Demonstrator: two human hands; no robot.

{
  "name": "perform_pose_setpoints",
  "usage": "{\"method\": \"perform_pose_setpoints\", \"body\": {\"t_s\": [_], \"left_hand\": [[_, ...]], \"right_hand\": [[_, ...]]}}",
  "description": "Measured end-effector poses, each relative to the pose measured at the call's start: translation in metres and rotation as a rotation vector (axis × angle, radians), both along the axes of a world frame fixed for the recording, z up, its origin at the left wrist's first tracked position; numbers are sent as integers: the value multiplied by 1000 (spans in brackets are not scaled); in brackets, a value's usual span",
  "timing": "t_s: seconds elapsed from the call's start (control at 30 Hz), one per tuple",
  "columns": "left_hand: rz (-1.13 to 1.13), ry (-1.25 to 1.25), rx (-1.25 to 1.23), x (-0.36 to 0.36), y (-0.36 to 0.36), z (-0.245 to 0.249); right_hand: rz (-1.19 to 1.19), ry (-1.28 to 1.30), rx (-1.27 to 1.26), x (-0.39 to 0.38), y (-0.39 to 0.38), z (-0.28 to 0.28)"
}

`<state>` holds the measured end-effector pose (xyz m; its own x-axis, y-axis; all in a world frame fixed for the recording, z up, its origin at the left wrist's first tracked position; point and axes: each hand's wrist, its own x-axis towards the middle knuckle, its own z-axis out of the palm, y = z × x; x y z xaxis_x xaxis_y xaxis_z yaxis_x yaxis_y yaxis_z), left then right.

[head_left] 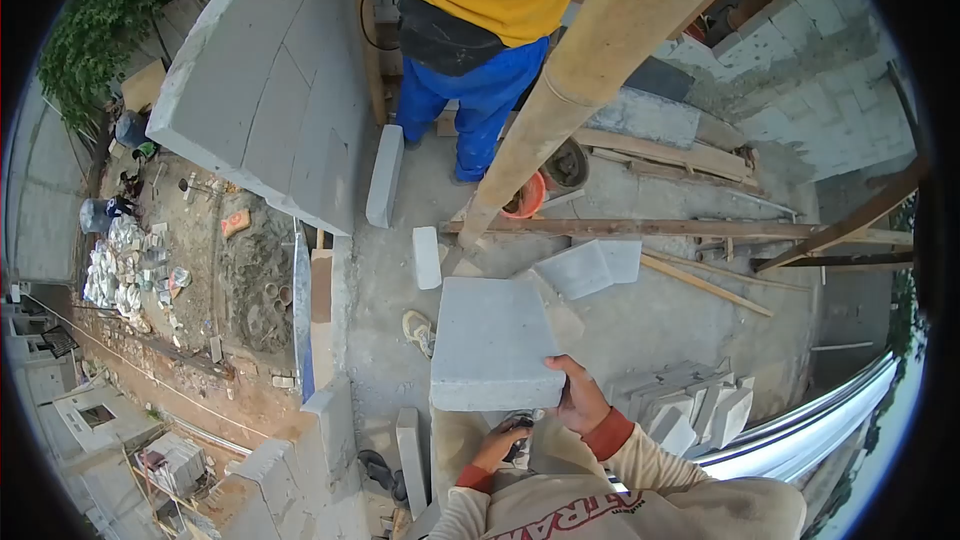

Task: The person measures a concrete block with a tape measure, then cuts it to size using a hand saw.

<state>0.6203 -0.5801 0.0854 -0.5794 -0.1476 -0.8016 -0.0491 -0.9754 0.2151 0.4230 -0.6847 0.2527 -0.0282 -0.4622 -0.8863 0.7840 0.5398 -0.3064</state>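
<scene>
A large pale grey lightweight concrete block [493, 335] lies flat in front of my body, its near face toward me. My right hand [583, 398] grips the block's near right corner, thumb against the edge. Below the near face, my left hand [497, 445] is closed round a dark object with a metallic part [521, 448]; its kind I cannot tell, as the block and fingers hide much of it. Just beyond the block, a smaller white block [427, 258] stands on the floor, and angled grey blocks [590, 268] lie to the right.
A co-worker in blue trousers [470, 100] stands ahead beside a block wall [270, 90]. A thick bamboo pole [580, 65] slants across, near an orange bucket [526, 197]. Stacked blocks [690, 405] sit at right. Left of the floor edge, the ground drops away. Sandals [382, 475] lie lower left.
</scene>
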Motion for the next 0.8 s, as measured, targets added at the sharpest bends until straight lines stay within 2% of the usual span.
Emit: {"method": "perform_pose_setpoints", "body": {"t_s": [0.1,0.17,0.27,0.37,0.47,0.7,0.8], "left_hand": [[-66,-231,-145,-26,30,10],[-102,-89,-117,-5,72,-85],[-108,-8,26,-45,75,-31],[-314,-242,-109,-91,75,28],[-447,-207,-117,-134,88,60],[-746,-78,-205,-264,125,116],[-853,5,-249,-323,153,146]], "right_hand": [[-116,1,74,-32,93,46],[-262,25,73,-49,166,56],[-429,30,40,-80,272,72],[-712,3,-53,-101,358,66],[-954,-34,-60,-126,434,83],[-1497,90,-138,-163,537,51],[-1713,122,-123,-177,564,9]]}}
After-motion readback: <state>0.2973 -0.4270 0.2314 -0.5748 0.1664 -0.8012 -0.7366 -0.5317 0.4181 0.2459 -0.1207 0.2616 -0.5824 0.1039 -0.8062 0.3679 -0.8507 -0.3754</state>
